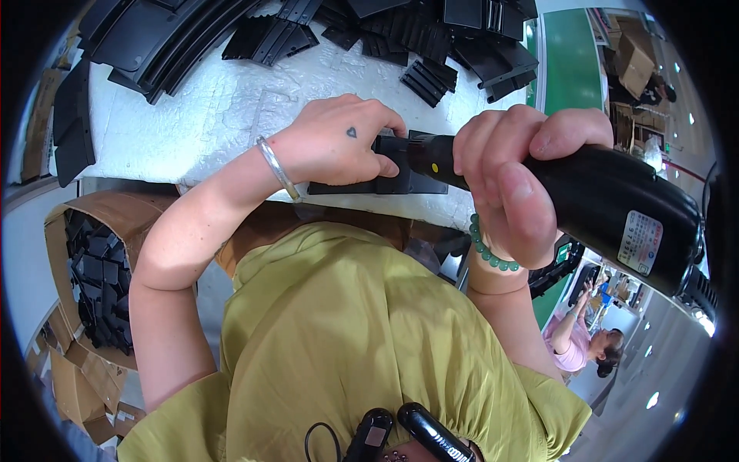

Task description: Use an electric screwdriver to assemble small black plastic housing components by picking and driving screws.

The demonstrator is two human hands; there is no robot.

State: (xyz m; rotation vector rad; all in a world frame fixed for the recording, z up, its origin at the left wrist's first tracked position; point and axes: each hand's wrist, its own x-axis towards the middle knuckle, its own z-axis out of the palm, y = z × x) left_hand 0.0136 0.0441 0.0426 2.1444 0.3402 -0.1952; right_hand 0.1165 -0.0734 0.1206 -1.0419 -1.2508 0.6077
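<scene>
Pinning flat black plastic part (377, 183) at worktop (231, 108) near edge, left hand (339, 142) fingers pressed together on it | right hand (516, 173) fingers clamped round black power tool (608, 204), tip touching part | more black parts (416, 38) along far edge

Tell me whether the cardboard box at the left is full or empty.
Partly full: the open cardboard box holds a heap of black plastic parts inside.

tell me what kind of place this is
Most likely a factory or assembly workshop. Heaps of identical black plastic parts lie on a white padded bench, a cardboard box holds more, and the right hand grips a black power tool against one part.
</scene>
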